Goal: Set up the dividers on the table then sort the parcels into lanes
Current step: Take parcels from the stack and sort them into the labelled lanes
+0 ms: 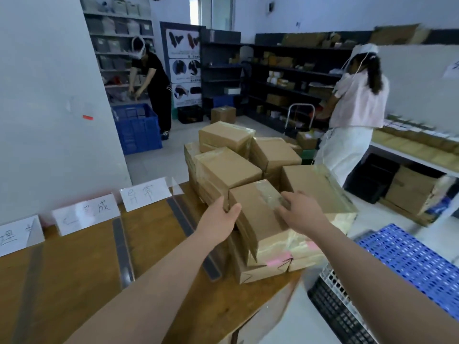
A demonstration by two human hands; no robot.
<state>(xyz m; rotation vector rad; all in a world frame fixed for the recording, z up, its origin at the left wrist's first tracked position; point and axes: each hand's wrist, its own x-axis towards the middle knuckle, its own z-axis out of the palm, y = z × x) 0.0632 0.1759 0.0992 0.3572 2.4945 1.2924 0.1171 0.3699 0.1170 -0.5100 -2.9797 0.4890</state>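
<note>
Bare left hand (pixel 218 219), bare right hand (pixel 301 212), long unsleeved forearms (pixel 149 281)

I am seeing brown parcels (pixel 255 219), one bearing a pink patch and a black arrow, an orange-brown table (pixel 74 281) striped with grey dividers (pixel 121 247), white cards (pixel 85 213) carrying black handwriting and a blue crate (pixel 409 264) dotted with holes.
</note>
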